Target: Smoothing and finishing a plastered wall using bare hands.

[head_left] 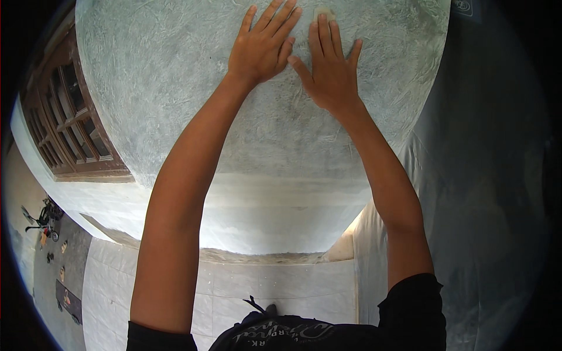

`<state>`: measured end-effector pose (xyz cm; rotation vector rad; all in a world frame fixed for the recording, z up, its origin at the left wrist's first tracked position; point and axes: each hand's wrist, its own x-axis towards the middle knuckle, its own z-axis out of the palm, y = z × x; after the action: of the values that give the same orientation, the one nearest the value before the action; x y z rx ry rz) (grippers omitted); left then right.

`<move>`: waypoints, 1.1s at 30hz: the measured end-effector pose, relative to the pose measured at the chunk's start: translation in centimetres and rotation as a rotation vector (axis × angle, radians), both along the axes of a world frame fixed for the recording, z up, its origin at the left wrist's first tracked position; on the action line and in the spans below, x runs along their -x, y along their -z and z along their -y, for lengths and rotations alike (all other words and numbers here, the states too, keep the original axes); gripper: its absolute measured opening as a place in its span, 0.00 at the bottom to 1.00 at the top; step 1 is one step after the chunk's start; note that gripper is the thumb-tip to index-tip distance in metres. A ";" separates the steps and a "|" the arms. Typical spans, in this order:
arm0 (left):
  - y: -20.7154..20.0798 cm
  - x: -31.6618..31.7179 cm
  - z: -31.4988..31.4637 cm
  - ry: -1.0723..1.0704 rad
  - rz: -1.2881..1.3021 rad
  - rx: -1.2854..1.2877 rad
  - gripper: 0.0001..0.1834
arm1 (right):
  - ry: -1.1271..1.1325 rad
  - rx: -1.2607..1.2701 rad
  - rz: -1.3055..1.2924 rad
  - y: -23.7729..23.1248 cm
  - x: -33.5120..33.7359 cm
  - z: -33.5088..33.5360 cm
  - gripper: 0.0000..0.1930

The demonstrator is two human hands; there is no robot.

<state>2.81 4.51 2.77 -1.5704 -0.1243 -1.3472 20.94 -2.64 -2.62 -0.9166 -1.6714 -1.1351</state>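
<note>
In front of me rises a grey-green wall [281, 134] with a rough, mottled plaster surface. High on it, my left hand [260, 50] lies with its fingers spread and holds nothing that I can see. Close beside it on the right, my right hand [332, 73] presses a small pale pad [323, 11] against the wall under its fingertips. Three fingers are held close together over the pad, with thumb and little finger apart. Only the pad's upper edge shows, so I cannot tell its exact kind. Both arms are raised and stretched forward.
A brown wooden window frame with panes [73, 117] is at the left. Grey plastic sheeting [480, 193] hangs along the right. Pale sheeting or tiles [234, 286] cover the floor below. Farther left are a stroller-like wheeled thing [45, 219] and a dark mat [69, 301].
</note>
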 end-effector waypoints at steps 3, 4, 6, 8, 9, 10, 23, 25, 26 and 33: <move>1.5 -1.1 3.0 -0.102 0.010 0.214 0.32 | -0.018 -0.041 0.012 -1.8 -0.9 -0.7 0.43; 1.5 -0.4 4.5 -0.258 0.035 0.409 0.32 | -0.031 -0.048 0.006 0.0 -0.7 -0.5 0.43; 1.5 0.9 4.8 -0.289 0.041 0.397 0.32 | -0.051 0.098 0.031 5.1 0.2 1.4 0.42; 1.3 0.2 5.0 -0.286 0.058 0.384 0.33 | -0.004 0.136 0.051 4.7 -0.5 1.5 0.43; 1.4 -0.1 5.3 -0.269 0.047 0.399 0.33 | 0.025 0.073 0.065 2.6 -0.8 0.9 0.44; 1.5 -0.5 5.5 -0.252 0.037 0.414 0.33 | 0.054 0.011 0.080 0.9 -1.2 0.4 0.44; 1.6 -0.3 4.8 -0.276 0.043 0.403 0.34 | 0.058 -0.075 0.071 -2.3 -1.3 -0.6 0.43; 1.8 0.1 5.1 -0.282 0.059 0.434 0.34 | 0.028 -0.042 0.090 1.1 -0.5 0.8 0.43; 1.9 0.3 5.1 -0.290 0.060 0.438 0.34 | -0.003 0.001 0.110 2.5 -0.3 1.4 0.43; 1.7 -0.6 5.1 -0.270 0.062 0.417 0.34 | 0.012 0.009 0.097 -1.8 -1.4 0.2 0.44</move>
<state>3.40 -0.57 1.11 -1.7764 -0.6683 -1.2051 22.31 -2.80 -0.84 -0.8911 -1.7523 -1.1980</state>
